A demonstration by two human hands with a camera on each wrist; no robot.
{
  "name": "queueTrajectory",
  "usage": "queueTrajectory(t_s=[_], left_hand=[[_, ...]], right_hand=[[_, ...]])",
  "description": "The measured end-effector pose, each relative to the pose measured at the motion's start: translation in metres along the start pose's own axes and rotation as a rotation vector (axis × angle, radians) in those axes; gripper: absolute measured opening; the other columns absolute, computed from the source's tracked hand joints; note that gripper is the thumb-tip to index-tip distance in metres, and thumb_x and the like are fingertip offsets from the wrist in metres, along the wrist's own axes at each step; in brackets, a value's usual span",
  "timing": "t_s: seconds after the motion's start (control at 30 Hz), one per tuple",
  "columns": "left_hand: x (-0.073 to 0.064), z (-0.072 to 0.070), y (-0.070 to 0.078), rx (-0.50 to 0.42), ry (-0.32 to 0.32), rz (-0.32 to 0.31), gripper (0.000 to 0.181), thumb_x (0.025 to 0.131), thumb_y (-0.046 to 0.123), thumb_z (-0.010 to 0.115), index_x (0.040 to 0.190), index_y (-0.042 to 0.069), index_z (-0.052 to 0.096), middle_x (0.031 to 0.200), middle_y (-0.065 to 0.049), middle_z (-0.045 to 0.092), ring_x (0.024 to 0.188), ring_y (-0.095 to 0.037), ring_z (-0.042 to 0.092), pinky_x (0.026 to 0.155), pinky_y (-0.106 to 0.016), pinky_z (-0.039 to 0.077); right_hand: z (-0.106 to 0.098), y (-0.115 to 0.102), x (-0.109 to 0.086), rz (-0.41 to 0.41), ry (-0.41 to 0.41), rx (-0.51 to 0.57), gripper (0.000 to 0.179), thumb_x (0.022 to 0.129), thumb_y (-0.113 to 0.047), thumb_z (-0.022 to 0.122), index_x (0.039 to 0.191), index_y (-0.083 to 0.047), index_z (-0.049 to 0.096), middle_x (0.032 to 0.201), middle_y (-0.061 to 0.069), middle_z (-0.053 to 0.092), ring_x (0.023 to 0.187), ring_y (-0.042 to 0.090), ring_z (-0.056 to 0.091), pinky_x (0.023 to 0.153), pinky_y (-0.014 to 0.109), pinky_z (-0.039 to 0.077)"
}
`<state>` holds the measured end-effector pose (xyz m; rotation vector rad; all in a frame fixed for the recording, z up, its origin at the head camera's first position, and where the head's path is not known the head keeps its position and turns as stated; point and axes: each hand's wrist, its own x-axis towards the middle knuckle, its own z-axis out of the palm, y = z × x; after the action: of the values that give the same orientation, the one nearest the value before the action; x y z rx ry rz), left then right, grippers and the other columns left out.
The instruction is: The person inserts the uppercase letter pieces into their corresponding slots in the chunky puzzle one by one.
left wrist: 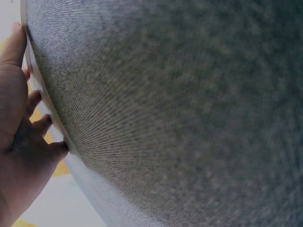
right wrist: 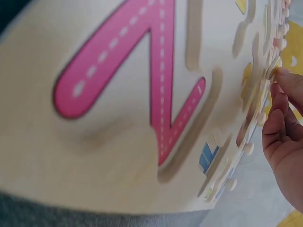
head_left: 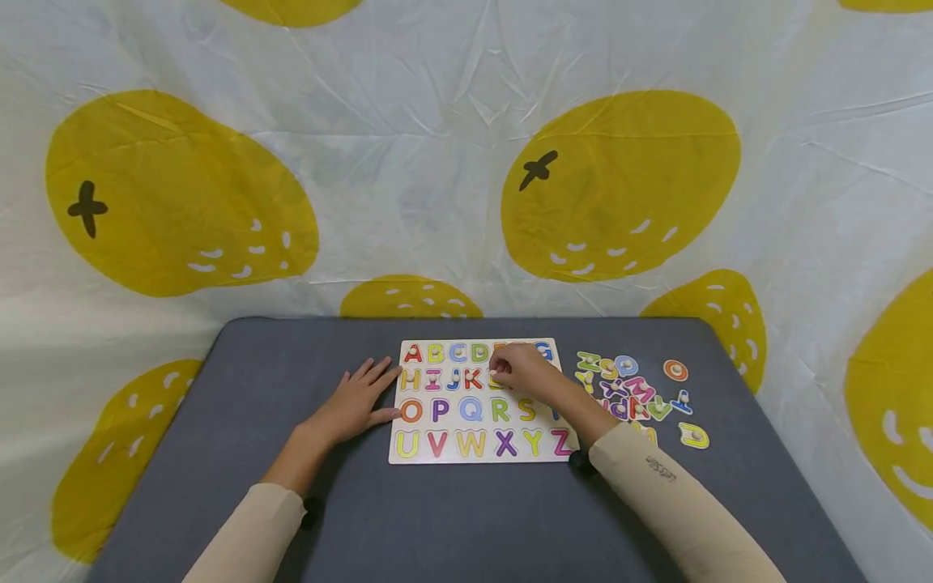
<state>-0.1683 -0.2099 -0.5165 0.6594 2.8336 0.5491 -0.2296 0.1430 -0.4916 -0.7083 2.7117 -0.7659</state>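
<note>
A wooden alphabet puzzle board (head_left: 452,463) lies on the table, with knobbed letters in its top row and in the left part of its second row. My right hand (head_left: 526,371) is over the second row, just right of the K (head_left: 472,379), pinching a small yellow letter piece (right wrist: 273,67) by its knob. In the right wrist view that piece sits right at the board's surface, partly covered by the fingertips. My left hand (head_left: 355,403) rests on the table with fingers spread, the fingertips and thumb (left wrist: 14,45) at the board's left edge.
Right of the board lies a pile of loose knobbed letters, among them a pink M (head_left: 640,389). An orange O (head_left: 675,370), a blue letter (head_left: 681,402) and a yellow D-shaped piece (head_left: 694,436) lie apart from it. The grey table (head_left: 452,526) meets a fruit-print curtain (head_left: 408,202) behind.
</note>
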Motion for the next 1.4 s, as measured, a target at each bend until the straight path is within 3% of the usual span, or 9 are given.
queueTrajectory(t_s=[0.33,0.53,0.87,1.1,1.4], left_hand=[[0.001,-0.001,0.001,0.004,0.007,0.008,0.083,0.096,0.051,0.069,0.163,0.015,0.035,0.169,-0.017,0.03,0.156,-0.048,0.022,0.115,-0.078,0.022],[0.001,-0.002,0.001,0.001,0.008,0.012,0.083,0.096,0.05,0.069,0.162,0.014,0.036,0.168,-0.017,0.03,0.155,-0.048,0.022,0.115,-0.078,0.022],[0.001,-0.002,0.0,0.007,0.004,0.006,0.083,0.096,0.051,0.069,0.163,0.015,0.036,0.169,-0.017,0.029,0.156,-0.048,0.021,0.115,-0.078,0.021],[0.001,-0.001,0.0,0.01,0.013,0.013,0.082,0.096,0.051,0.069,0.162,0.016,0.036,0.169,-0.016,0.03,0.156,-0.048,0.022,0.115,-0.078,0.022],[0.0,-0.001,-0.001,0.015,0.011,0.009,0.082,0.096,0.051,0.069,0.162,0.016,0.036,0.169,-0.017,0.03,0.156,-0.048,0.022,0.115,-0.078,0.022]], right_hand=[[0.003,-0.009,-0.001,-0.038,0.002,-0.042,0.004,0.096,-0.011,0.072,0.096,-0.009,0.075,0.083,-0.004,0.066,0.076,0.009,0.055,0.072,0.026,0.049],[0.004,-0.008,0.0,-0.014,-0.007,-0.029,0.004,0.096,-0.01,0.072,0.098,-0.011,0.076,0.09,-0.002,0.066,0.081,0.011,0.056,0.076,0.029,0.051],[0.0,-0.006,-0.008,-0.008,0.006,-0.005,0.018,0.097,-0.012,0.072,0.115,-0.007,0.073,0.096,0.001,0.064,0.085,0.013,0.055,0.079,0.031,0.049],[-0.021,0.006,-0.026,0.002,0.102,0.001,0.019,0.098,-0.009,0.069,0.116,-0.005,0.074,0.095,0.002,0.066,0.083,0.013,0.058,0.074,0.031,0.049],[-0.044,0.04,-0.061,0.02,0.222,-0.023,0.019,0.096,-0.007,0.072,0.115,-0.003,0.074,0.099,0.006,0.068,0.086,0.018,0.06,0.078,0.037,0.052]])
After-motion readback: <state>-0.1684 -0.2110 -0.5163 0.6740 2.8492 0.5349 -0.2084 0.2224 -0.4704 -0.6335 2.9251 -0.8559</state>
